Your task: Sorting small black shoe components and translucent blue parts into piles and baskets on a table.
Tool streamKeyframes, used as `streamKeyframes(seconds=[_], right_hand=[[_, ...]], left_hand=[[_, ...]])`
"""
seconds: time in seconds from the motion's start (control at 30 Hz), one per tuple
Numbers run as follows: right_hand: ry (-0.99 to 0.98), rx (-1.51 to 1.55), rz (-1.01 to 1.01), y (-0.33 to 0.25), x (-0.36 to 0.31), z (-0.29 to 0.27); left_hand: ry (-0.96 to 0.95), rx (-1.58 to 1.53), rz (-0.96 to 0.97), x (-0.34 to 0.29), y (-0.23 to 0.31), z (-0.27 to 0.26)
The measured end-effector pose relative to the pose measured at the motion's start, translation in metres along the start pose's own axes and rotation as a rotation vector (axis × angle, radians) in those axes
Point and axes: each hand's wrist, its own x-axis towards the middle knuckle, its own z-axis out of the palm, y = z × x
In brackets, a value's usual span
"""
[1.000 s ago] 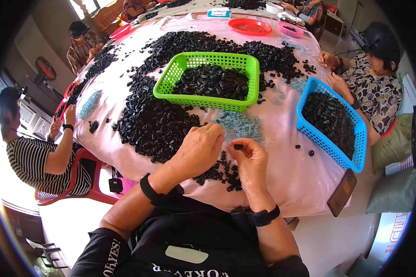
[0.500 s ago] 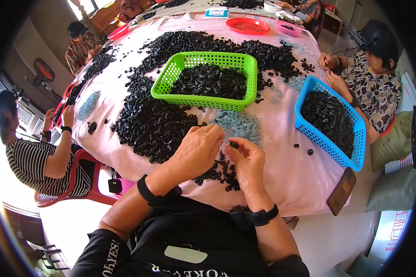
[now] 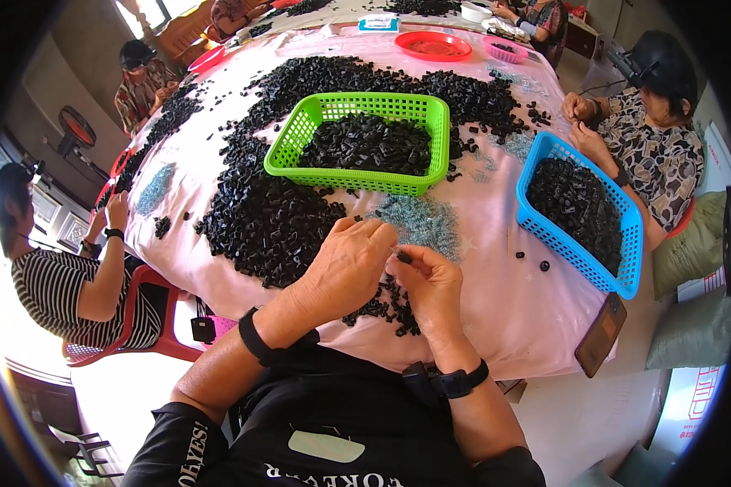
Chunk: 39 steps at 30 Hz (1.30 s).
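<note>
My right hand pinches a small black plastic part between thumb and fingers. Right beside it, my left hand is closed, its fingertips meeting the black part; whatever they hold is too small to make out. Just beyond both hands spreads a pile of tiny pale, greenish metal pieces, like small springs. Loose black parts lie beneath and between my hands. A large heap of black parts covers the cloth to the left.
A green basket of black parts stands beyond my hands. To the right are a blue basket with more parts and a phone at the table edge. Co-workers sit around the pink-covered table; a red tray lies far back.
My hands have drawn closer together, with the left fingertips now at the black part. The part has tilted and shifted slightly left and down in my right hand.
</note>
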Motion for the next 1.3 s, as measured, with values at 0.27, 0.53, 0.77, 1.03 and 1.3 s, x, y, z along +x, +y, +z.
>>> streamKeyframes(seconds=[0.27,0.53,0.77,1.03,1.3], right_hand=[[-0.004,-0.012,-0.006,-0.001,0.000,0.001],[-0.021,0.019,0.037,-0.008,-0.002,0.004],[-0.059,0.076,0.083,-0.012,-0.002,0.004],[-0.057,0.048,0.060,-0.013,-0.003,0.004],[0.004,-0.091,-0.070,-0.012,-0.003,0.003]], left_hand=[[-0.007,0.011,0.018,0.002,0.002,-0.002],[0.017,-0.125,-0.061,0.001,0.002,0.000],[-0.015,-0.167,-0.163,0.002,-0.001,-0.004],[0.037,-0.123,-0.059,0.001,-0.004,0.000],[0.016,-0.004,-0.009,0.004,0.002,-0.007]])
